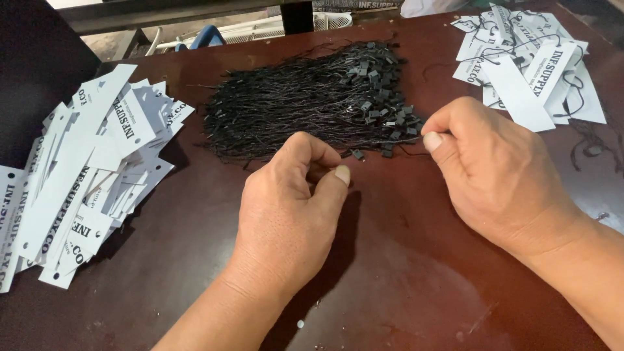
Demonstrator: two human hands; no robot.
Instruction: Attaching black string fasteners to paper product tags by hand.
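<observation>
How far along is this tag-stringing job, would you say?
Early to midway, it seems. Done: a small pile of strung tags at the far right, black strings looped through them. In hand: the left hand and right hand pinch at the near edge of the bundle of black strings. Left: the larger heap of unstrung white tags at the left.

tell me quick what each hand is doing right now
left hand: fingers curled, pinching by the black strings, contents unclear
right hand: curled at the pile's edge, grip unclear

heaped white rectangular paper tags [84,175] with black print at left bench [390,273] edge, strung white tags [530,71] piled at far right.
</observation>
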